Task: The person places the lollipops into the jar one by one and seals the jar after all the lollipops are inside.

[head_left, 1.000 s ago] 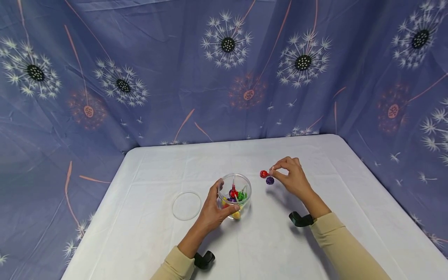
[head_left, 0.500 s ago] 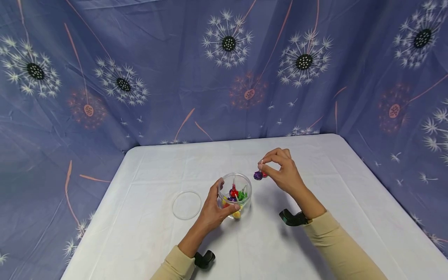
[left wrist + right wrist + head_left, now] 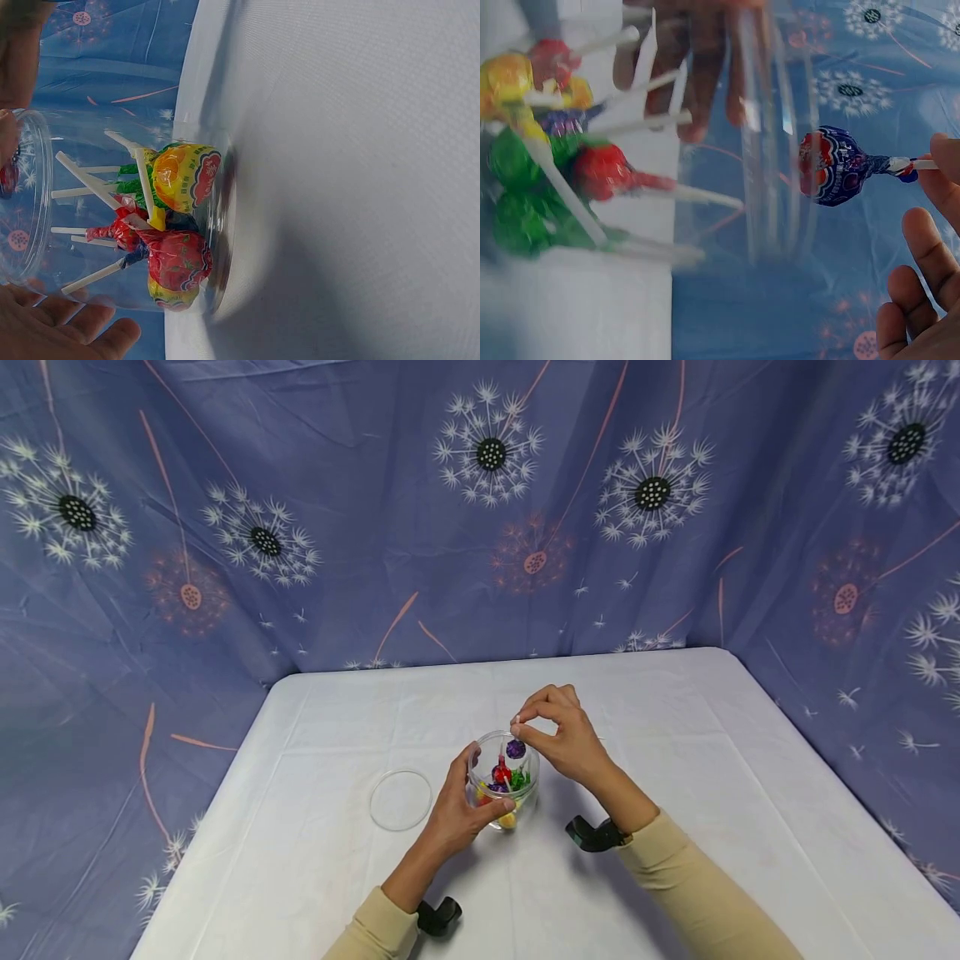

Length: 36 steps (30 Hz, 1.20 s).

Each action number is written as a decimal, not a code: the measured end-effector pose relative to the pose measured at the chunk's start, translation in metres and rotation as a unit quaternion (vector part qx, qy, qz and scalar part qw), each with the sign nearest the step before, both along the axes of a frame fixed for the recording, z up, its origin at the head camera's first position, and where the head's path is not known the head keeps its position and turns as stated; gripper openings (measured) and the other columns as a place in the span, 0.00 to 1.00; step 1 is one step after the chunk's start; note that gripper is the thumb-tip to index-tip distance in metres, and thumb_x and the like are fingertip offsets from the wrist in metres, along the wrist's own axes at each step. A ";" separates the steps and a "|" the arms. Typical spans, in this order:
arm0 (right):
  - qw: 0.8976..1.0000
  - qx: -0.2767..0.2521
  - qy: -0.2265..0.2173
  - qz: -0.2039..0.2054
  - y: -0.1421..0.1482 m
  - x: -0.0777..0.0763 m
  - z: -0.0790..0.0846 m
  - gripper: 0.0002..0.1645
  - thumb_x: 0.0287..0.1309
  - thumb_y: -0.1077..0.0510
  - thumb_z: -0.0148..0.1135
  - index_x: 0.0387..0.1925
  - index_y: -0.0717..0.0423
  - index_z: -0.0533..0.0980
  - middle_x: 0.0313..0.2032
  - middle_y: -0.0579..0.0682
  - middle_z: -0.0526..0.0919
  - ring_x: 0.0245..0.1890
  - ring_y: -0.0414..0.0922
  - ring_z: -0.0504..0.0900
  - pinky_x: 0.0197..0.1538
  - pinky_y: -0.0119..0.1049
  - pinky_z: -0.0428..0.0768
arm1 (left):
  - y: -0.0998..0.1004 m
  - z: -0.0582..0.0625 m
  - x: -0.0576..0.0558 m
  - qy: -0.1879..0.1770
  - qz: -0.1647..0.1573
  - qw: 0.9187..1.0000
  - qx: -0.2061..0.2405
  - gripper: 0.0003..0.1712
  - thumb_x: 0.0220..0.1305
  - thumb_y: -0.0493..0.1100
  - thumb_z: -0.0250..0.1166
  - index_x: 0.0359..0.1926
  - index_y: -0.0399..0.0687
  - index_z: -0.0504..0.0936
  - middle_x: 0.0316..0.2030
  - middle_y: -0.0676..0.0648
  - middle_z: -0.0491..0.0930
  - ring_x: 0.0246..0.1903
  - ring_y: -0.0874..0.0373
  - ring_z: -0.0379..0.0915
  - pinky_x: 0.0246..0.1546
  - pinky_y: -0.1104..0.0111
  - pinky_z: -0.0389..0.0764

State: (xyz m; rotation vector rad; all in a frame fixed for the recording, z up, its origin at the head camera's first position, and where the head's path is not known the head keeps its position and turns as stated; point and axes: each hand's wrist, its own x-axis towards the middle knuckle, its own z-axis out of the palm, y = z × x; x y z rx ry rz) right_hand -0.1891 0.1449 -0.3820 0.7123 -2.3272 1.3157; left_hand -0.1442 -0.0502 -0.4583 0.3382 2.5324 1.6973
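Observation:
My left hand (image 3: 454, 812) grips a clear round plastic jar (image 3: 529, 802) that stands upright on the table. Wrapped lollipops in red, green, yellow and purple lie inside; a yellow lollipop (image 3: 180, 176) and a red lollipop (image 3: 178, 259) show near the bottom in the left wrist view. My right hand (image 3: 562, 735) pinches a purple lollipop (image 3: 836, 165) by its white stick, head hanging down. In the head view that lollipop is over the jar's mouth; the right wrist view has its head at the rim.
A clear round lid (image 3: 371, 802) lies flat on the white-covered table (image 3: 322, 877), left of the jar. Behind the table hangs a blue curtain (image 3: 360, 527) with dandelion prints. Black wrist cameras sit under both wrists.
My right hand has moved left with the purple lollipop, from beside a red lollipop on the table to above the jar. The hand now hides that red lollipop. My left hand stays put.

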 end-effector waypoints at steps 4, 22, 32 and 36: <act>1.000 0.008 -0.002 0.009 -0.010 -0.003 -0.007 0.02 0.53 0.57 0.68 0.28 0.50 0.83 0.36 0.43 0.77 0.44 0.40 0.64 0.46 0.40 0.66 | -0.001 0.000 -0.001 0.003 -0.004 1.000 0.006 0.58 0.49 0.59 0.72 0.73 0.53 0.47 0.71 0.47 0.55 0.69 0.48 0.55 0.69 0.48 0.57; 0.983 0.173 0.060 -0.023 -0.031 -0.013 -0.026 0.05 0.47 0.53 0.72 0.27 0.47 0.84 0.34 0.46 0.77 0.38 0.45 0.66 0.46 0.44 0.63 | -0.002 -0.001 -0.002 -0.002 -0.007 1.000 0.007 0.59 0.49 0.59 0.72 0.73 0.52 0.46 0.71 0.46 0.54 0.67 0.48 0.57 0.69 0.48 0.58; 0.988 0.143 0.046 -0.033 -0.020 -0.011 -0.021 0.05 0.51 0.52 0.69 0.31 0.46 0.84 0.34 0.46 0.76 0.40 0.45 0.65 0.48 0.45 0.62 | -0.001 0.001 -0.001 -0.002 -0.005 1.000 0.007 0.58 0.49 0.58 0.72 0.73 0.51 0.47 0.71 0.46 0.54 0.69 0.46 0.55 0.69 0.48 0.58; 0.991 0.115 0.052 -0.048 -0.006 -0.015 -0.019 0.05 0.53 0.53 0.68 0.32 0.48 0.84 0.34 0.47 0.76 0.39 0.45 0.65 0.46 0.44 0.62 | 0.000 0.001 0.000 0.000 -0.002 1.000 0.005 0.58 0.49 0.58 0.72 0.73 0.52 0.47 0.71 0.47 0.54 0.69 0.47 0.55 0.69 0.48 0.58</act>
